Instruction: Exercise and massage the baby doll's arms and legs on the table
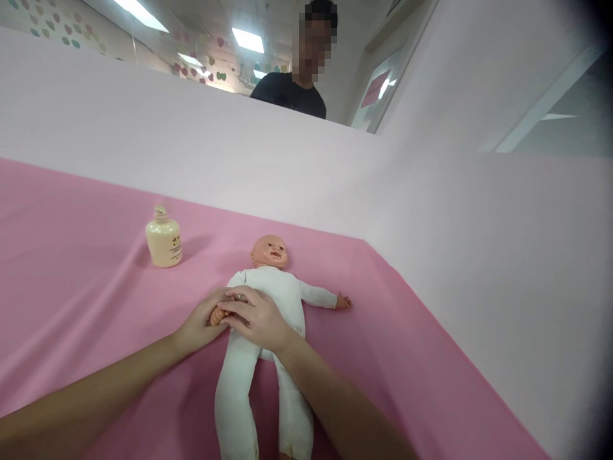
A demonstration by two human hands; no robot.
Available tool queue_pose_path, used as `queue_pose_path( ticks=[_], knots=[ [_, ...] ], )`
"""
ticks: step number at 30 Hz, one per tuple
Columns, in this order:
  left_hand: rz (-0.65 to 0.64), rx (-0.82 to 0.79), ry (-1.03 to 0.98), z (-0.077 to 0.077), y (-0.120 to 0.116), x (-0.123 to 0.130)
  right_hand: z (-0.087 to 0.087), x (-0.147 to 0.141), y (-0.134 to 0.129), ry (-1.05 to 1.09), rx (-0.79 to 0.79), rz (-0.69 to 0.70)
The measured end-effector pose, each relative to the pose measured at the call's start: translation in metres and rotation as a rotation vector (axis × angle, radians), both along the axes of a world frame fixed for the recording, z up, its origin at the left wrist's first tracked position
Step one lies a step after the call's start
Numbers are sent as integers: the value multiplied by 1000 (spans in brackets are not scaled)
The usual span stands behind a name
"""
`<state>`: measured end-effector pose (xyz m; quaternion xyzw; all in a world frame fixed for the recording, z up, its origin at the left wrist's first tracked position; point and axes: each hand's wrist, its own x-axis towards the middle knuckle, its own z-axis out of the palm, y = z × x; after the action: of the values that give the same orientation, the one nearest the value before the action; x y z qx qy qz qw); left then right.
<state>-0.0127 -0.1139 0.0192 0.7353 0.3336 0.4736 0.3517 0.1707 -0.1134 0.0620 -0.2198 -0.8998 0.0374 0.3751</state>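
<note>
A baby doll point(287, 294) with a white cloth body and a bare plastic head lies on its back on a pink sheet point(96, 306). One of its arms stretches out to the right. The doll's other hand point(219, 316) pokes out between my two hands, beside its belly. My left hand point(202, 319) is closed around that small hand from the left. From the right, my right hand point(258, 319) reaches across the doll's body, its fingers bent over the same hand and wrist. My fingers hide most of the doll's forearm.
A cream pump bottle point(164, 241) stands upright on the sheet, left of the doll's head. A white wall point(215, 153) rises behind the sheet and continues along the right side. Above it, a person in a dark shirt point(292, 94) shows in a mirror or opening.
</note>
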Motion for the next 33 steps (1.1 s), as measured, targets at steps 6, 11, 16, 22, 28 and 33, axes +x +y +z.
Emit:
queue_pose_path(
  ticks=[6, 11, 16, 22, 28, 33],
  knots=[
    [-22, -62, 1, -3, 5, -1, 0, -3, -1, -2, 97, -34],
    [-79, -24, -31, -5, 7, -2, 0, -5, -4, -35, 78, 0],
    [-154, -95, -149, -12, 11, -6, 3, -4, -4, -64, 17, 69],
    [-121, 114, -53, -6, 12, -8, 0, -4, -2, -102, 30, 57],
    [-102, 214, 24, -1, 6, -8, -7, -3, 1, -157, 53, -3],
    [-47, 194, 26, -4, 2, -7, -7, -1, 0, -169, 70, -36]
  ],
)
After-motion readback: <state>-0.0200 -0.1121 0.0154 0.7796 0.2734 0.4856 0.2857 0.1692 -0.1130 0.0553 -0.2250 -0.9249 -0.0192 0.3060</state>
